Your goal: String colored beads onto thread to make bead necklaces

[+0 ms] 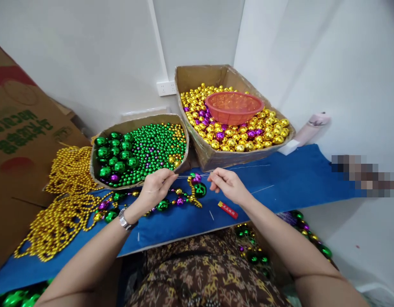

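A thin white string [185, 175] runs taut between my two hands above the blue-covered table. My left hand [156, 186], with a watch on its wrist, pinches one stretch of it. The fingers of my right hand [227, 183] are closed on the other side. From the string between them hang a purple bead [196, 178] and a large green bead [200, 190]. Below lies a strand of green, purple and gold beads [163, 205], partly hidden by my left hand and forearm. A short gold bead piece [193, 196] sits beside the green bead.
Behind stand a carton of green beads [91, 164] and a larger carton of gold and purple beads [212, 160] with a red basket [234, 115]. Gold bead chains [60, 213] pile at left. A red packet [228, 210] lies near the table's [296, 179] front edge.
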Tool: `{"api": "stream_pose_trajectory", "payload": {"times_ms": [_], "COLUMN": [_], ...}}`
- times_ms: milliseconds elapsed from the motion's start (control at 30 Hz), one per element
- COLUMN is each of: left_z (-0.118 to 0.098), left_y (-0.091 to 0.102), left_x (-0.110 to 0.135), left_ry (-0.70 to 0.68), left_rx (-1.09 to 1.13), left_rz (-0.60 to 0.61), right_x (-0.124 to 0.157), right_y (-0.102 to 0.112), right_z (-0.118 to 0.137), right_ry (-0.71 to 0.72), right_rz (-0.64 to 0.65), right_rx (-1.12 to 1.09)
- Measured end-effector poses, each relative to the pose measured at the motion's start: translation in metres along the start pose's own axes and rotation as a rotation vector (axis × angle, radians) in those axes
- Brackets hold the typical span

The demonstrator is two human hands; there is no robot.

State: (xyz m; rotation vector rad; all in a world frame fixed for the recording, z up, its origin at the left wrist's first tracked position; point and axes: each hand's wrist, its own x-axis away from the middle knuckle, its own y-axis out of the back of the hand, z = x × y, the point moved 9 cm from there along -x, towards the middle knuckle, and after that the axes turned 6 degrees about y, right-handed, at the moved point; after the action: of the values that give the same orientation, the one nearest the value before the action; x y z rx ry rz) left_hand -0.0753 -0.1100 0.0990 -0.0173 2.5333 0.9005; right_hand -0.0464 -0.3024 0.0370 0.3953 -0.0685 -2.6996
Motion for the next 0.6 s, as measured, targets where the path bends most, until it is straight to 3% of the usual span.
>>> {"api": "stream_pose_trajectory", "payload": {"times_ms": [100,200,267,433,600], "left_z": [0.016,0.013,0.01,0.01,-0.005], "left_y": [-0.006,-0.019,-0.027,-0.037,-0.036], "left_x": [0.007,0.007,0.004,-0.005,-0.015], "left_ry": [0.268,0.378,0.409,0.414,0.374], "left_rx": [0.452,0.885,1.05,1.133,1.095], "left_rz": [0.04,0.039,0.053,0.057,0.07], "right_x": [0.005,0.009,0.01,0.007,-0.014], "right_y": [-0.004,-0.012,-0.009,0.018,0.022], "right_z": [-0.016,-0.028,-0.031,-0.021,0.012], "right_ry": [-0.062,-0.114,-0.124,-0.066,-0.002], "right_rz": [-0.014,-0.031,-0.093,-0.283,-0.287], "right_rx": [-0.067,-0.17,-0.281,-0.61,-0.683]}}
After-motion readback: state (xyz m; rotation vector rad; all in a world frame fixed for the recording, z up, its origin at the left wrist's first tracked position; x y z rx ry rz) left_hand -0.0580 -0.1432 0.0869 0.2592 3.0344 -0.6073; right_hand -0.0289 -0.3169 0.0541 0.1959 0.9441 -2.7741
